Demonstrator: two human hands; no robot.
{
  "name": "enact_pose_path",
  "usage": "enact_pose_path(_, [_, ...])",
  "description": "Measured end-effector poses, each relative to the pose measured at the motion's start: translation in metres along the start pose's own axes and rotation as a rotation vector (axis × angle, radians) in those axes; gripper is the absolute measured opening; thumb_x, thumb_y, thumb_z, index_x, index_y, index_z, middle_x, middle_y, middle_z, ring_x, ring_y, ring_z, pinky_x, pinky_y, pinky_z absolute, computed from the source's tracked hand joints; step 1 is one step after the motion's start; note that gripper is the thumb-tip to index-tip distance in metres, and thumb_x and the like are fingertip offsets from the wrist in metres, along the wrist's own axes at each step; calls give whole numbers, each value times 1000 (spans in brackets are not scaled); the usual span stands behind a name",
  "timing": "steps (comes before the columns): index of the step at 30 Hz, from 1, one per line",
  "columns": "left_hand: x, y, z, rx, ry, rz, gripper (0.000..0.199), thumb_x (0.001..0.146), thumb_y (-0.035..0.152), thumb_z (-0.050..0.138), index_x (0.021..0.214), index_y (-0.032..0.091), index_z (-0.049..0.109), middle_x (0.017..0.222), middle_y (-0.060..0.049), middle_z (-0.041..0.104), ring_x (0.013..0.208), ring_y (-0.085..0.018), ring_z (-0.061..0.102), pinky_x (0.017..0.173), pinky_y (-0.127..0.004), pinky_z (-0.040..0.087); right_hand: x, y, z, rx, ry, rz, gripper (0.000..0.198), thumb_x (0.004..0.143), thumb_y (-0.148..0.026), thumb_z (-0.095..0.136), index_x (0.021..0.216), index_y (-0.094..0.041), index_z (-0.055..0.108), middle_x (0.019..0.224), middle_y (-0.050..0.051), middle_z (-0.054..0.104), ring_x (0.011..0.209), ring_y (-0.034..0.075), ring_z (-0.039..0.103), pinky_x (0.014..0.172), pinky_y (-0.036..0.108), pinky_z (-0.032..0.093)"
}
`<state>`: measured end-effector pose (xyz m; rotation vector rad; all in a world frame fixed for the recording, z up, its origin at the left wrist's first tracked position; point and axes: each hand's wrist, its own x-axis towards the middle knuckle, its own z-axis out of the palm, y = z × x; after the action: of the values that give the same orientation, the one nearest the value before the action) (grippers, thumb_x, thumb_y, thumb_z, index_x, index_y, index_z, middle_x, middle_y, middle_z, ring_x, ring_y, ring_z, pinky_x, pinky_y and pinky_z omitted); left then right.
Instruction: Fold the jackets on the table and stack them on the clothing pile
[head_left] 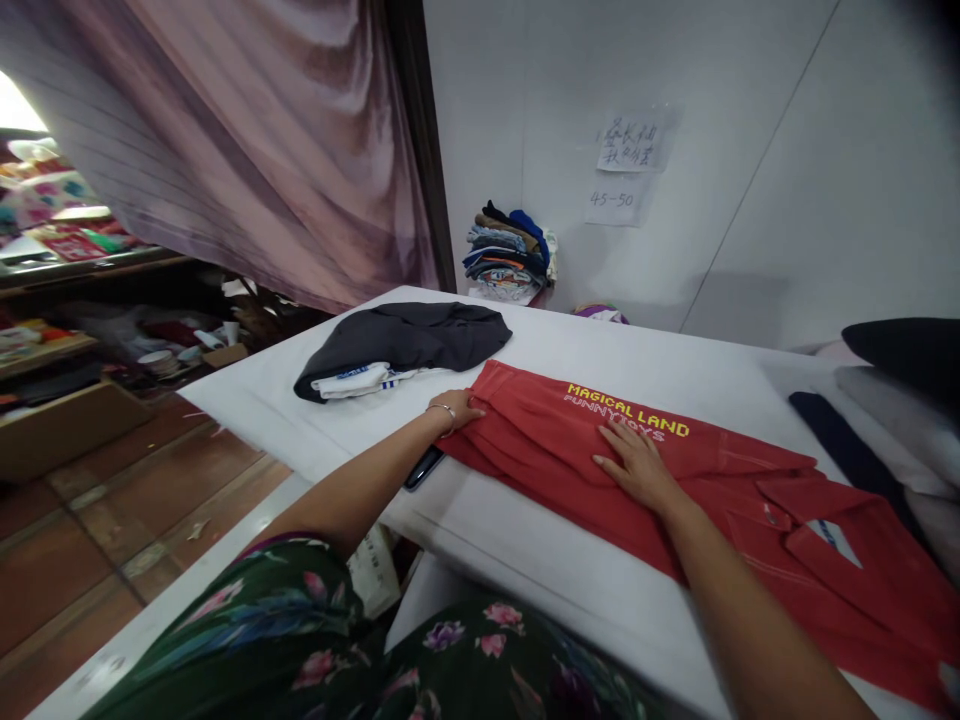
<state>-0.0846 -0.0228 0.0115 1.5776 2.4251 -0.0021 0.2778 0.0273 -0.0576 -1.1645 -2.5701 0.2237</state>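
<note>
A red garment (540,480) lies stretched across the white table, with "MAGICAL LAND" in yellow and paler lettering below it. Toward the right it has flaps with pale stitching and a white label. At its left end, my left hand (461,408), with a bracelet at the wrist, is closed on the edge; the fingertips are partly hidden. My right hand (636,465) rests on the red cloth with its fingers spread, covering part of the lettering. Beyond my left hand lies a folded dark garment (420,335) with a white and blue piece (352,382) at its near side.
A dark phone-like object (425,467) lies at the near table edge, by my left wrist. Against the wall stands a stack of folded clothes (506,250). Dark and pale fabrics (907,420) are heaped at the right. A curtain (300,130) hangs at the back left.
</note>
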Motion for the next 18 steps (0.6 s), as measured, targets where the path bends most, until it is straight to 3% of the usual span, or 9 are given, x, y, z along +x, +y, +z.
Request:
enact_pose_path(3, [-4,6,3,15,-17,-1,37,70,51,63,87,18,65,98,-10,69,94,-26,63,75,-30,46,-1,-8,-4,-4,64,-56,60,91,-55,33,141,-23,37,151,8,29,140,26,21,112,52,18])
enact_pose_path(8, [1,2,4,-22,-20,7,27,72,43,65,81,18,65,87,-7,70,89,-23,64,71,-26,44,-1,-15,-1,-15,-123,-72,60,89,-57,34,140,-25,39,147,8,37,136,27,31,109,52,22])
enact_pose_path(12, [8,-16,1,-58,31,-37,22,71,38,65,82,19,66,90,-8,70,89,-23,64,72,-27,45,-1,-14,3,-29,-115,-68,60,89,-56,35,140,-24,39,147,9,37,135,26,32,109,52,23])
enact_pose_path(18, [27,-30,-9,-142,98,-106,49,78,60,48,89,17,69,94,-13,71,93,-26,64,75,-29,46,-3,-15,3,-50,-85,-79,58,89,-54,37,139,-25,41,145,9,40,134,26,35,108,50,24])
